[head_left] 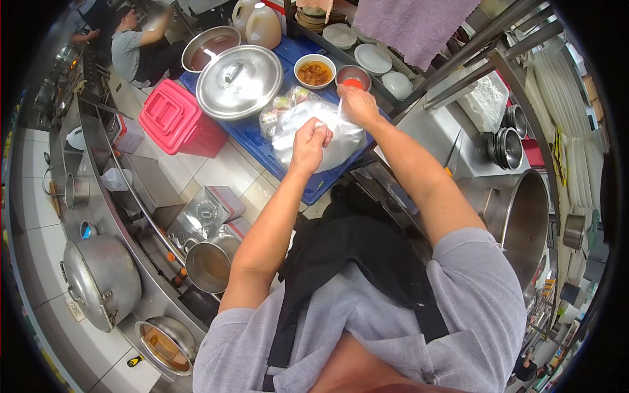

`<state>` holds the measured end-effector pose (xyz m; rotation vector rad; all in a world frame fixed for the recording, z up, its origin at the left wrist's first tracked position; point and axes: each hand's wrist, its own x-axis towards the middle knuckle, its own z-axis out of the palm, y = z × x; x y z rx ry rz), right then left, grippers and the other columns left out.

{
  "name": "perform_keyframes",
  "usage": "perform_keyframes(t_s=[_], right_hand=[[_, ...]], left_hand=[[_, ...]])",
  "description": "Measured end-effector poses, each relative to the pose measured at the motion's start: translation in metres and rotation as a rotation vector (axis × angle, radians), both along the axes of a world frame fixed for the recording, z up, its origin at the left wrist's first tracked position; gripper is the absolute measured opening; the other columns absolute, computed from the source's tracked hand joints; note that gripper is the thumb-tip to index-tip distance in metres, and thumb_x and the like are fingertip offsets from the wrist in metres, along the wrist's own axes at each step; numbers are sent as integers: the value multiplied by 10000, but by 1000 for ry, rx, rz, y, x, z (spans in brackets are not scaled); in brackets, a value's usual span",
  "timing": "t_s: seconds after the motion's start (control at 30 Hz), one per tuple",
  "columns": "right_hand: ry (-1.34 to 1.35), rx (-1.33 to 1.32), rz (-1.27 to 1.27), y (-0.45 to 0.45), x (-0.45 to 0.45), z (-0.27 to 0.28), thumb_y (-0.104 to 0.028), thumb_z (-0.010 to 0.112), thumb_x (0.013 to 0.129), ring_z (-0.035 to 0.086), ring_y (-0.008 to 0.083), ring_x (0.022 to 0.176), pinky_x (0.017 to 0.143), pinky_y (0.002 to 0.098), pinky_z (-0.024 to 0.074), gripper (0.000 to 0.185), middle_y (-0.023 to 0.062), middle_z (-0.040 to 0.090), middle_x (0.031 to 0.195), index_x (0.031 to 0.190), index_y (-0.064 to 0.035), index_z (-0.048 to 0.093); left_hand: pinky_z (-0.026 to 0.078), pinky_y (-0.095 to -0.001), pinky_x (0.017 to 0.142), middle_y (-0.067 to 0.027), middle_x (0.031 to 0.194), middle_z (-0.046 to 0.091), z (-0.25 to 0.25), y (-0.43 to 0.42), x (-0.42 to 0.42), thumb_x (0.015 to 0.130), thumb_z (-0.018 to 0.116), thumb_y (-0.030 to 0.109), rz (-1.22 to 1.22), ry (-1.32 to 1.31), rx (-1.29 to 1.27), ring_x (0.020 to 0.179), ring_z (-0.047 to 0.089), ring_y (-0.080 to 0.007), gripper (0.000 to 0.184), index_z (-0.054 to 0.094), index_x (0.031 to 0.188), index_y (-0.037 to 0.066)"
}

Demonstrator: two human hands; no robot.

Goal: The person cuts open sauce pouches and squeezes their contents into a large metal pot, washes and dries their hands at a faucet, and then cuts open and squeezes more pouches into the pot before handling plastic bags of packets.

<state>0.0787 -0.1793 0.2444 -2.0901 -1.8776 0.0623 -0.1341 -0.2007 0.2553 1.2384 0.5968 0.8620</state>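
A clear, whitish plastic bag [341, 145] rests on the blue surface [296, 57] in front of me. My left hand [310, 145] is closed in a fist on the bag's gathered plastic. Farther forward and to the right, my right hand [359, 105] grips the bag's edge, its fingertips partly hidden. Just beyond that hand sits a metal bowl [364, 73] with something red in it. To its left stands a white bowl [315, 71] of brown food in liquid. Small wrapped packages [280, 103] lie against the bag's far left side.
A large lidded pot [240, 82] and plastic jugs [263, 27] stand at the back. Left are a pink lidded bin [171, 118] and a metal counter with pots. A tall stockpot [524, 223] stands close on my right. Another person [137, 49] sits at the far left.
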Motion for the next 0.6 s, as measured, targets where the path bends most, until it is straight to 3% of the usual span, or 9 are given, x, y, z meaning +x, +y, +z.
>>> perform_keyframes(t_s=[0.13, 0.37, 0.43, 0.5, 0.53, 0.57, 0.6], right_hand=[[-144, -62, 121, 0, 1, 1, -146, 547, 868, 700, 371, 858, 709, 501, 558, 141, 171, 686, 919, 892, -88, 673], [-253, -251, 69, 1, 10, -17, -162, 543, 869, 712, 341, 865, 711, 473, 572, 166, 150, 692, 908, 937, -122, 690], [-217, -237, 22, -7, -10, -18, -160, 528, 881, 707, 342, 847, 724, 460, 561, 168, 162, 691, 907, 934, -122, 682], [121, 20, -106, -7, -31, -21, -112, 530, 848, 675, 386, 861, 753, 447, 537, 108, 212, 669, 923, 893, -98, 627], [278, 92, -81, -6, -38, -26, -55, 485, 884, 679, 356, 858, 783, 415, 516, 129, 183, 667, 871, 936, -94, 596], [287, 91, -56, -2, -51, -31, -55, 485, 884, 679, 356, 858, 783, 415, 516, 129, 183, 667, 871, 936, -94, 596], [871, 118, -55, 2, -64, -36, -24, 432, 880, 670, 304, 775, 728, 399, 515, 205, 134, 637, 798, 983, -101, 592]], left_hand=[[348, -254, 578, -20, 712, 529, -5, -7, -19, 1027, 483, 151, 21, 141, 33, 632, 424, -81, 242, 486, 805, 56], [335, -252, 551, -18, 702, 511, -40, -37, -56, 1040, 487, 151, 66, 114, -72, 606, 411, -80, 239, 482, 823, 51], [375, -264, 575, -27, 709, 525, -41, -37, -68, 1043, 484, 158, 49, 63, -148, 620, 446, -97, 234, 477, 833, 55], [442, -289, 639, -40, 732, 556, -33, -32, -82, 1044, 488, 168, 99, 101, -165, 661, 509, -124, 224, 494, 854, 50], [497, -311, 763, -69, 798, 615, -31, -25, -90, 1042, 490, 175, 68, 116, -196, 758, 593, -162, 204, 533, 905, 30], [497, -311, 763, -69, 798, 615, -29, -22, -94, 1042, 490, 175, 94, 121, -193, 758, 593, -162, 204, 533, 905, 30], [501, -315, 806, -77, 828, 634, -15, -20, -93, 1041, 493, 174, 73, 131, -138, 797, 614, -173, 194, 551, 942, 17]])
